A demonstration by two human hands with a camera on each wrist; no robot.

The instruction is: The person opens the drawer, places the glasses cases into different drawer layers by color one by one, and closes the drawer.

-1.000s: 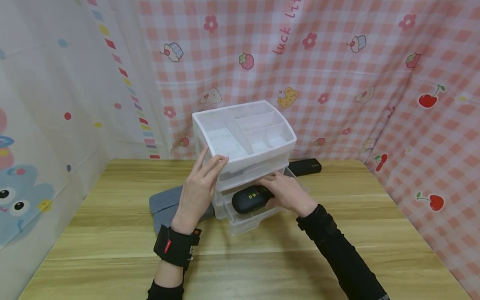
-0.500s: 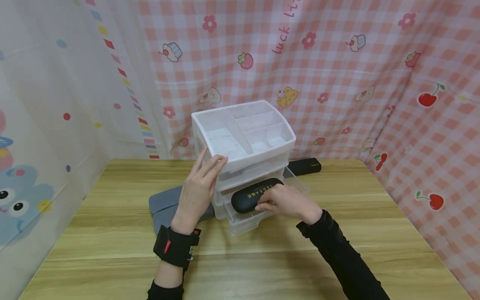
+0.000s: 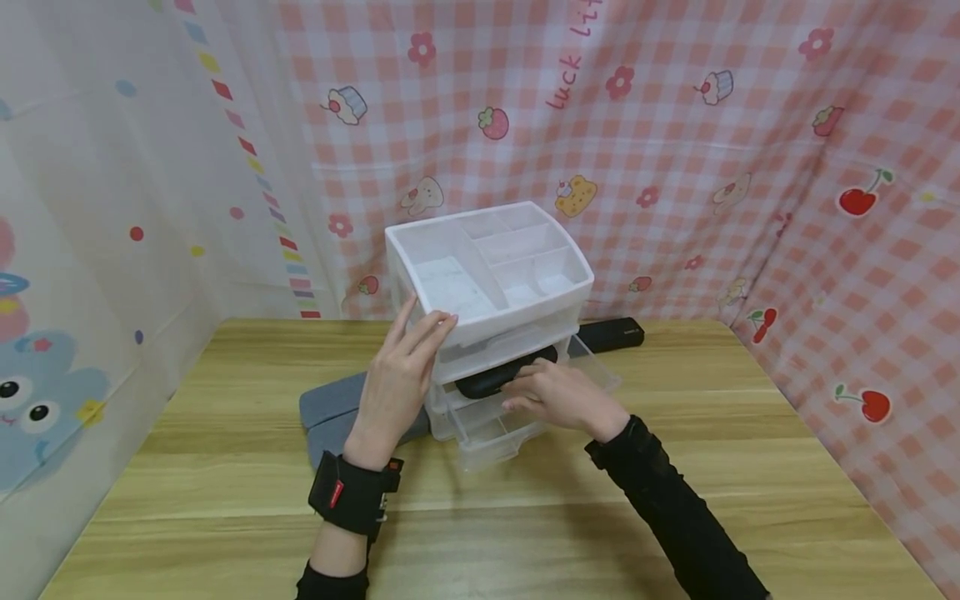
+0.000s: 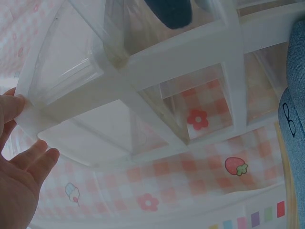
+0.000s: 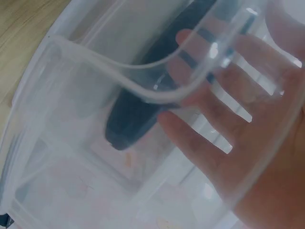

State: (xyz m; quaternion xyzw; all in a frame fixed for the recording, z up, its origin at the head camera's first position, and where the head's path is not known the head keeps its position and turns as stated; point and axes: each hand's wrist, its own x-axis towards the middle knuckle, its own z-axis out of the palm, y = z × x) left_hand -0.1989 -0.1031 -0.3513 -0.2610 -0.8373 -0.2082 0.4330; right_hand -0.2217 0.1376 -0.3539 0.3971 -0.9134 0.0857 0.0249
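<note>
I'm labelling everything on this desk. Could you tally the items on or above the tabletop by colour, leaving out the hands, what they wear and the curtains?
Black: 2 (oval hard-looking case, flat rectangular block)
White and clear: 1 (plastic drawer organizer, drawers included)
Grey-blue: 1 (folded fabric-looking item)
Total: 4

On the pink-and-white checked cloth curtain (image 3: 525, 158), behind the white plastic drawer box (image 3: 517, 308), I read "luck", followed by "li" and a letter cut off. Beside this box, a blue-grey folded fabric item (image 4: 297, 109) shows me one dark "B". Behind it, the flat black oblong case (image 3: 609, 335) bears tiny, unreadable marking.
</note>
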